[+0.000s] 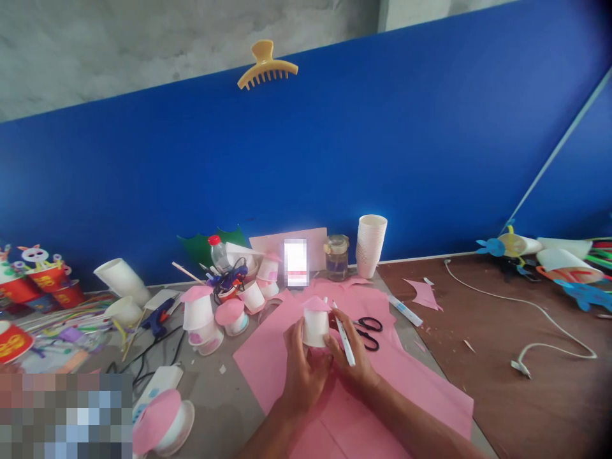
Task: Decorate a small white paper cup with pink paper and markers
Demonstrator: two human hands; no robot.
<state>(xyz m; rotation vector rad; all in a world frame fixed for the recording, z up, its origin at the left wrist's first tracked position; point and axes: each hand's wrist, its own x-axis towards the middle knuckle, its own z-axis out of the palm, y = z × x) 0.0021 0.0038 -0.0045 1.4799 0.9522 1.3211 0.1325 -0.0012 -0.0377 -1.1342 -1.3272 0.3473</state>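
Observation:
My left hand (300,373) grips a small white paper cup (315,327) turned upside down, capped with a pink paper cone. My right hand (351,363) touches the cup's right side and holds a white marker pen (345,341) between its fingers. Both hands hover over large pink paper sheets (406,376) spread on the table. Black-handled scissors (368,331) lie on the pink paper just right of my right hand.
Several finished pink-capped cups (203,319) stand to the left, one lies at front left (165,424). A blue glue gun (157,319), a stack of white cups (370,245), a glass jar (337,256) and a white cable (526,306) are around. A blue wall stands behind.

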